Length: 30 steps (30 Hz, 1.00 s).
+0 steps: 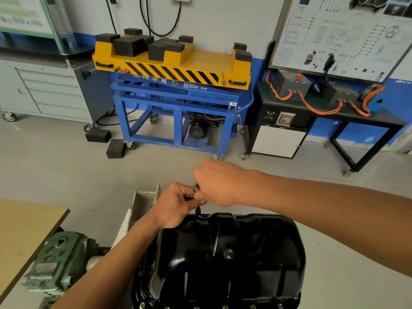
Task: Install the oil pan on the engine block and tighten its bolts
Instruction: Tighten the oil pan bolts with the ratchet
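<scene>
A glossy black oil pan (225, 259) lies upside down at the bottom centre, with several bolts (196, 307) along its near flange and a drain plug (228, 253) on its side. The engine block under it is hidden. Both hands meet above the pan's far edge. My right hand (219, 182) is curled over the top of a metal ratchet tool (196, 188). My left hand (176, 205) pinches the tool's shaft just below. A dark socket extension (197, 211) runs down from the hands to the pan's far rim.
A green gearbox of the engine stand (53, 264) sits at lower left beside a wooden tabletop (24, 228). A white open box (145, 201) stands behind my left hand. Farther back are a blue-and-yellow lift cart (176, 90), black blocks (98, 136) on the floor, a grey tool cabinet (44, 92) and a wiring trainer bench (330, 103).
</scene>
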### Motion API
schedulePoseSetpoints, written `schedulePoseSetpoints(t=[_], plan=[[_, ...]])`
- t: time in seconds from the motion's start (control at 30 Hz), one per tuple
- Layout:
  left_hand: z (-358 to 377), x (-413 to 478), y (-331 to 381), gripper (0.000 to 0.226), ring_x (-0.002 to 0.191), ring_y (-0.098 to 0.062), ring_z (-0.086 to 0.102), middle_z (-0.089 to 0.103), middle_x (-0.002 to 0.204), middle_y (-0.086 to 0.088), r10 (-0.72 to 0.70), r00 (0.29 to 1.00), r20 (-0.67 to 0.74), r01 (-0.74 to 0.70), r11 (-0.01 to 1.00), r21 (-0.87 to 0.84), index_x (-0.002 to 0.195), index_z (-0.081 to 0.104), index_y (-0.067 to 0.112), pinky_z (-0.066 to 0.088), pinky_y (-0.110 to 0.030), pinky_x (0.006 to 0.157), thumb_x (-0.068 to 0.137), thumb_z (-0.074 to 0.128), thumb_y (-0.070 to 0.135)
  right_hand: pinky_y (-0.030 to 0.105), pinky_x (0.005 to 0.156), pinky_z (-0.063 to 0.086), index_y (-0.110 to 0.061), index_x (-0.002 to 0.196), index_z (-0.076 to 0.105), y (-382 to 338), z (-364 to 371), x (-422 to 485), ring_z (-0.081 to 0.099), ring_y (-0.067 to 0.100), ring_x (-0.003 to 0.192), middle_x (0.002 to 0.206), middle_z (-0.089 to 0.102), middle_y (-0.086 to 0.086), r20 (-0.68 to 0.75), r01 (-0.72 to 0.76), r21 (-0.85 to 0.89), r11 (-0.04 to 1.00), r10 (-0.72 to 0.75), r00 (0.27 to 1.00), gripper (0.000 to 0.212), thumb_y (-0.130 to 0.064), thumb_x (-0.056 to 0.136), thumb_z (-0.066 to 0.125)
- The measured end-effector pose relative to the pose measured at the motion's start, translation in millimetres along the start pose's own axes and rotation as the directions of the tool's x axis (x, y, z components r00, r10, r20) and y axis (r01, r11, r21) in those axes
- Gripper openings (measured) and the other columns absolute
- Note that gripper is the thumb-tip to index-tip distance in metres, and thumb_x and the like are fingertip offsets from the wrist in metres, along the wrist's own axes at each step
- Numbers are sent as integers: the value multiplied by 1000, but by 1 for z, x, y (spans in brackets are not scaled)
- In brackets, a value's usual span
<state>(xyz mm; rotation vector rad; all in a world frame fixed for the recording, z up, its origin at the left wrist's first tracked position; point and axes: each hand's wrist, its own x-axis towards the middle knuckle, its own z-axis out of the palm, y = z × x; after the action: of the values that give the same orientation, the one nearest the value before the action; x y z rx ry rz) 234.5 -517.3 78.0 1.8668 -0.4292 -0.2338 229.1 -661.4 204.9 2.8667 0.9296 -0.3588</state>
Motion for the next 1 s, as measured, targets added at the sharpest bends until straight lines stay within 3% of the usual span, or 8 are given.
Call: schedulePoseSetpoints(t=[0.13, 0.23, 0.33, 0.43, 0.53, 0.73, 0.83, 1.0], plan=[[2, 2, 6, 12, 84, -12, 69, 78, 91, -10, 6, 1000, -11, -6, 1000, 5, 86, 75, -11, 54, -31, 88, 89, 72, 0, 35, 52, 43, -13, 72, 48, 7, -4, -2, 48, 22, 58, 67, 42, 3, 28, 91, -175, 980, -87, 996, 24, -1, 88, 59], [1, 2, 7, 12, 86, -10, 71, 78, 92, -9, 20, 1000, -16, -20, 999, 37, 85, 76, -11, 55, -26, 88, 88, 73, 0, 40, 63, 50, -15, 99, 62, 9, -1, -4, 59, 25, 83, 95, 56, 3, 43, 216, -289, 933, -213, 976, 14, -6, 91, 54], [1, 1, 8, 7, 87, -8, 71, 78, 91, -2, 18, 1000, -2, -18, 998, 54, 87, 79, -2, 55, -23, 89, 87, 73, 1, 40, 68, 50, -19, 104, 63, 13, -1, -5, 58, 24, 93, 103, 56, -1, 34, 273, -312, 910, -277, 960, 17, -11, 92, 54], [3, -1, 11, 8, 86, -8, 69, 78, 89, -4, 16, 1000, 8, -17, 999, 46, 89, 80, 2, 55, -24, 89, 88, 72, 0, 40, 55, 46, -17, 100, 63, 16, -1, -7, 59, 25, 77, 82, 53, 1, 47, 235, -317, 919, -233, 971, 15, -7, 91, 55], [5, -2, 14, 11, 74, -5, 57, 71, 76, 3, 21, 1000, -3, -21, 998, 54, 81, 77, -1, 49, -24, 75, 89, 72, 3, 32, 50, 35, -16, 93, 65, 16, 0, -11, 53, 21, 63, 67, 40, -3, -30, 146, -343, 928, -167, 986, 10, -23, 95, 58], [1, -2, 11, 27, 55, -8, 32, 44, 58, 0, 45, 999, -6, -44, 989, 141, 74, 69, -12, 29, -28, 56, 90, 73, 9, 30, 47, 26, -21, 62, 39, 7, 9, -14, 43, 15, 54, 66, 43, -1, -104, -10, -58, 998, 4, 995, 43, -39, 96, 56], [0, -2, 10, 23, 72, -12, 49, 61, 74, -3, 31, 1000, -1, -31, 990, 135, 83, 73, -11, 41, -32, 69, 91, 72, 10, 30, 45, 28, -18, 62, 39, 5, 5, -15, 44, 17, 52, 64, 43, 1, -86, -9, -2, 1000, 9, 996, 40, -26, 93, 63], [2, -1, 18, 14, 85, 1, 68, 79, 90, 3, -18, 999, 29, 15, 994, 109, 84, 79, 13, 51, -16, 81, 89, 73, 3, 30, 46, 29, -17, 61, 33, 7, -2, -17, 38, 19, 53, 65, 35, 2, -61, 55, -158, 986, -65, 996, 40, 0, 85, 60]])
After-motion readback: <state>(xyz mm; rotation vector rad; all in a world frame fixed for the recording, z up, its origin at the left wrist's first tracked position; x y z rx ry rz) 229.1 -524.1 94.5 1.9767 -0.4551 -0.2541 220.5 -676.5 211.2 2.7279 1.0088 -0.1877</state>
